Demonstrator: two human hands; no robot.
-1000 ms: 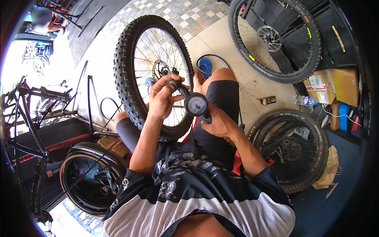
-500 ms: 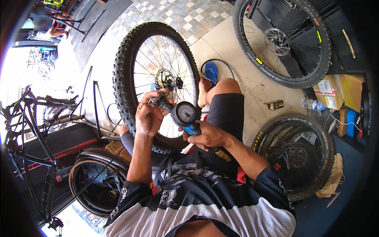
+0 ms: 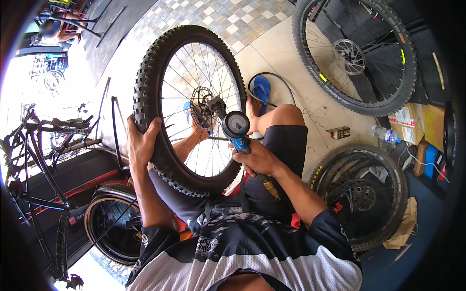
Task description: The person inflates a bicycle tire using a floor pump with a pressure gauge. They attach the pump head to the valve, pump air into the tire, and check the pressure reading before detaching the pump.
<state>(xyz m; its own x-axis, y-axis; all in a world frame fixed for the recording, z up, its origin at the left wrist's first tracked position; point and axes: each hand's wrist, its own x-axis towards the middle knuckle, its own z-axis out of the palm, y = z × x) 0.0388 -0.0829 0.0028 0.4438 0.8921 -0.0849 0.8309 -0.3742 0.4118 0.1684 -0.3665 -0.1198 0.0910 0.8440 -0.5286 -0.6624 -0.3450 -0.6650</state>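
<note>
- A second knobby wheel (image 3: 357, 53) stands at the tiled floor's (image 3: 233, 19) far right.
- Cardboard boxes (image 3: 412, 121) at the right edge.
- A black bike frame (image 3: 43, 160) at left.

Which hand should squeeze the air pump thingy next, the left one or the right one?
Probably the right hand: it is already wrapped around the blue inflator gun, whose round gauge faces up beside the spokes. The left hand is busy gripping the knobby tyre and steadying the wheel, so it should stay there.

Left hand (image 3: 141, 141) up at 9 o'clock, fingers curled in a grip, forearm near vertical. Right hand (image 3: 256, 159) centre frame, fist closed, forearm running to 4 o'clock.
</note>
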